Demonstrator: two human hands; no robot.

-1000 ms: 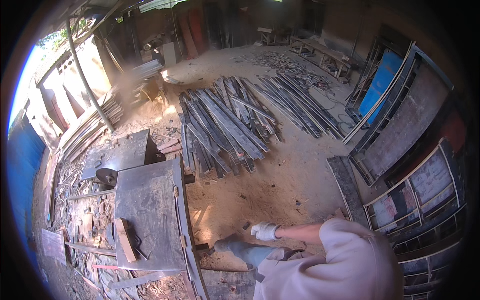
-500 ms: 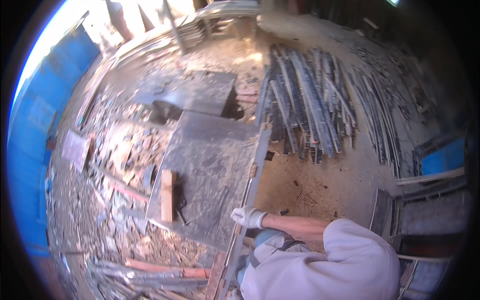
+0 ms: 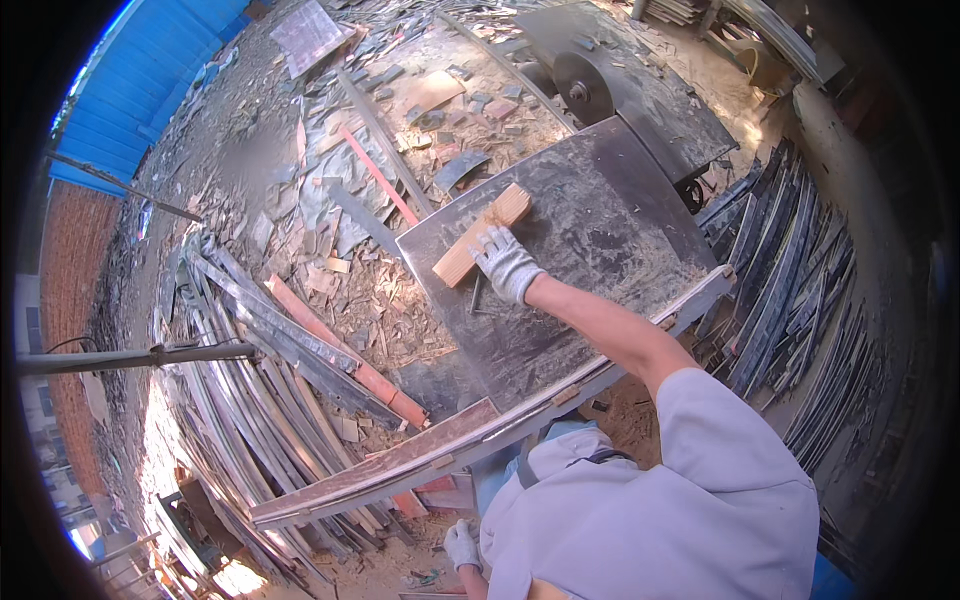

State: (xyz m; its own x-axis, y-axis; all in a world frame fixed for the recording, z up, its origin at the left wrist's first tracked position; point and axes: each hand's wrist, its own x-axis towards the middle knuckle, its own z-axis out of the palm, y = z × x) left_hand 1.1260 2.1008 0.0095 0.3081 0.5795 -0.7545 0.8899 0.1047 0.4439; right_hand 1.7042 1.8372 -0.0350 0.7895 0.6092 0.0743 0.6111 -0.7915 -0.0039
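My right hand (image 3: 507, 264), in a white work glove, reaches over a dark metal tabletop (image 3: 600, 240) dusted with sawdust. Its spread fingers lie on the near side of a short wooden block (image 3: 465, 255) resting along the tabletop's left edge. A thin dark metal piece (image 3: 476, 293) pokes out beside the block, partly covered by the hand. Down at the lower edge hangs my left hand (image 3: 462, 545), gloved too, with loose fingers and nothing visible in it. A long wooden rail (image 3: 560, 398) runs along the tabletop's near edge.
A round saw blade (image 3: 582, 90) stands upright beyond the tabletop. Piled strips (image 3: 790, 270) lie to the right, and long boards (image 3: 260, 390) to the left. Offcuts (image 3: 400, 110) litter the ground toward a blue wall (image 3: 150, 80). A pole (image 3: 130, 360) juts in at left.
My right hand has left the tabletop's near edge and reached across to the wooden block. The view has turned left, and my left hand has come into sight.
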